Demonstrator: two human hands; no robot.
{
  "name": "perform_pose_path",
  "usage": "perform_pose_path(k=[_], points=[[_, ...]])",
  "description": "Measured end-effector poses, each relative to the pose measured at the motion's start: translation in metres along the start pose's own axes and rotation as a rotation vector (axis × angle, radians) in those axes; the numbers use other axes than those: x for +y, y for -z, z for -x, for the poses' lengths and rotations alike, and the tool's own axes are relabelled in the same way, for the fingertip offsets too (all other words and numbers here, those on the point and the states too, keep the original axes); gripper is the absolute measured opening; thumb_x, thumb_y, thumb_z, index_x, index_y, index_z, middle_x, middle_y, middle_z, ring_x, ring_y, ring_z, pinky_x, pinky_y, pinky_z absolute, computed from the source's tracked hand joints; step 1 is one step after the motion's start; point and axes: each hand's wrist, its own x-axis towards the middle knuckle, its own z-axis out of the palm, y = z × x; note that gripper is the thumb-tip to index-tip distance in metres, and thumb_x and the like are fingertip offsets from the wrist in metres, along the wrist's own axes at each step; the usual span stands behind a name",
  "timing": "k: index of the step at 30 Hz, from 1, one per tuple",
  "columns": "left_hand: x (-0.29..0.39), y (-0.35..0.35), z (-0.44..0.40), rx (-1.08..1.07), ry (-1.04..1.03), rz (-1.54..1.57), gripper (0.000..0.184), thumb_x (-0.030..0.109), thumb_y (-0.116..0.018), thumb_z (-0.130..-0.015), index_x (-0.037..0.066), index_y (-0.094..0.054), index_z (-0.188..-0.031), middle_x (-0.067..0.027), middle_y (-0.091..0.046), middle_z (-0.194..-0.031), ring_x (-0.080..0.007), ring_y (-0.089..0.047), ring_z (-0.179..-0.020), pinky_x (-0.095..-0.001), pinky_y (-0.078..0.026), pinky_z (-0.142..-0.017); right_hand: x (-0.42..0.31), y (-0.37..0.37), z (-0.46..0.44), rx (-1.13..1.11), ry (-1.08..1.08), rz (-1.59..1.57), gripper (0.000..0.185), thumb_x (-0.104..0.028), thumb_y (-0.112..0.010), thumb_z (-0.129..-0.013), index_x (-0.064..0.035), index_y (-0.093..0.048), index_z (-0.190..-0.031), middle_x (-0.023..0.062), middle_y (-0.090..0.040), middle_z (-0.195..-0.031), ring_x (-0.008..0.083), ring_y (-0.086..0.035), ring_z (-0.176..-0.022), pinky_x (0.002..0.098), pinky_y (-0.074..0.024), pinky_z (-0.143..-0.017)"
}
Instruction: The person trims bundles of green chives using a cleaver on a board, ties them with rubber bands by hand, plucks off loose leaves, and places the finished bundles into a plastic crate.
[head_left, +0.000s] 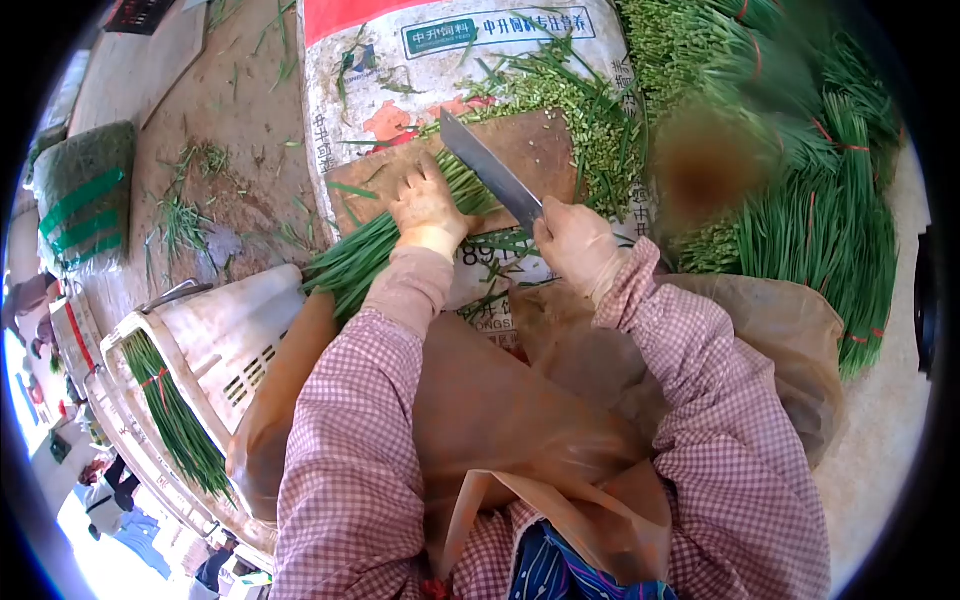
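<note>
My right hand point(578, 240) is wrapped round the handle of a wide-bladed kitchen knife point(490, 168). The blade points up and to the left, over the right side of a bunch of long green chives point(352, 258). My left hand point(428, 208) presses down on that bunch with its fingers curled over it, and the palm hides part of the stalks. Under the bunch lies a wooden cutting board point(540, 150). The stalk ends reach the middle of the board, while the leafy ends hang off its lower left.
A printed feed sack point(345, 95) lies beneath the board, with chopped stalk ends point(600, 130) heaped at the right. Tied chive bundles point(800, 225) are piled further right. A white plastic basket point(225, 330) holding a tied bundle point(165, 405) stands at left. A wrapped bale point(85, 195) sits beyond.
</note>
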Motion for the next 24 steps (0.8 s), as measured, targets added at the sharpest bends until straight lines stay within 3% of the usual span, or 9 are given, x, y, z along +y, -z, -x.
perform_pose_path(k=[4,6,7,9,14,16,17,20,24], points=[[0.001,0.010,-0.005,-0.039,-0.002,-0.034,0.114,0.047,-0.087,-0.056,0.000,-0.029,-0.142,-0.0191,-0.053,-0.129,-0.0335,-0.055,-0.119,-0.0443,-0.043,-0.100,-0.010,0.016,-0.015,-0.105,-0.068,0.057,0.019,-0.020,-0.054,-0.088,-0.0022,-0.060,-0.091,0.0213,-0.066,-0.080,0.0395,-0.065,-0.080,0.0472,-0.0519,-0.075],[-0.002,0.007,-0.014,-0.149,0.009,0.018,0.098,0.041,-0.087,-0.058,0.002,-0.039,-0.134,-0.0171,-0.055,-0.126,-0.0332,-0.055,-0.117,-0.0443,-0.047,-0.095,-0.010,0.018,-0.018,-0.140,-0.061,0.057,0.020,-0.019,-0.053,-0.088,-0.0017,-0.063,-0.091,0.0210,-0.067,-0.084,0.0397,-0.065,-0.083,0.0463,-0.0522,-0.077],[-0.003,0.004,-0.016,-0.164,0.011,0.018,0.098,0.041,-0.087,-0.058,0.002,-0.039,-0.134,-0.0171,-0.055,-0.126,-0.0332,-0.055,-0.117,-0.0443,-0.047,-0.095,-0.011,0.019,-0.020,-0.152,-0.068,0.056,0.020,-0.019,-0.053,-0.088,-0.0017,-0.063,-0.091,0.0210,-0.067,-0.084,0.0397,-0.065,-0.083,0.0463,-0.0522,-0.077],[-0.005,-0.001,-0.018,-0.077,-0.020,0.018,0.082,0.039,-0.085,-0.060,0.003,-0.048,-0.123,-0.0161,-0.060,-0.119,-0.0324,-0.060,-0.110,-0.0419,-0.050,-0.091,-0.015,0.020,-0.027,-0.205,-0.090,0.081,0.023,-0.019,-0.052,-0.088,-0.0010,-0.065,-0.092,0.0220,-0.068,-0.089,0.0397,-0.066,-0.086,0.0459,-0.0523,-0.079],[-0.002,0.000,-0.016,-0.058,-0.020,0.038,0.078,0.038,-0.085,-0.060,0.004,-0.050,-0.120,-0.0153,-0.061,-0.118,-0.0320,-0.060,-0.110,-0.0417,-0.049,-0.092,-0.019,-0.006,-0.055,-0.277,-0.161,0.048,0.028,-0.019,-0.049,-0.090,0.0006,-0.067,-0.099,0.0247,-0.067,-0.097,0.0394,-0.065,-0.094,0.0461,-0.0515,-0.084],[-0.001,-0.003,-0.016,-0.019,-0.006,0.028,0.076,0.038,-0.084,-0.061,0.004,-0.050,-0.120,-0.0154,-0.061,-0.117,-0.0319,-0.060,-0.110,-0.0418,-0.049,-0.093,-0.028,-0.024,-0.068,-0.162,-0.117,0.035,0.027,-0.020,-0.049,-0.089,0.0017,-0.065,-0.094,0.0264,-0.067,-0.088,0.0429,-0.065,-0.086,0.0488,-0.0518,-0.080],[0.000,-0.004,-0.016,-0.014,0.004,0.021,0.072,0.037,-0.083,-0.063,0.004,-0.051,-0.119,-0.0155,-0.062,-0.117,-0.0319,-0.061,-0.109,-0.0420,-0.049,-0.093,-0.035,-0.015,-0.068,-0.299,-0.209,0.031,0.030,-0.012,-0.044,-0.090,0.0028,-0.063,-0.108,0.0253,-0.065,-0.107,0.0400,-0.062,-0.104,0.0454,-0.0493,-0.091],[-0.001,-0.003,-0.016,-0.027,0.016,0.045,0.071,0.038,-0.083,-0.063,0.004,-0.052,-0.117,-0.0156,-0.062,-0.117,-0.0322,-0.061,-0.108,-0.0424,-0.049,-0.093,-0.030,-0.007,-0.069,-0.357,-0.159,0.026,0.030,-0.012,-0.045,-0.090,0.0023,-0.063,-0.110,0.0255,-0.065,-0.107,0.0396,-0.062,-0.104,0.0452,-0.0493,-0.091],[-0.003,-0.002,-0.014,-0.023,-0.019,0.043,0.071,0.037,-0.083,-0.062,0.004,-0.053,-0.117,-0.0159,-0.062,-0.116,-0.0327,-0.062,-0.107,-0.0414,-0.050,-0.092,-0.020,0.001,-0.020,-0.320,-0.151,0.120,0.023,-0.011,-0.048,-0.088,0.0004,-0.064,-0.099,0.0220,-0.068,-0.099,0.0375,-0.067,-0.094,0.0459,-0.0529,-0.082]])
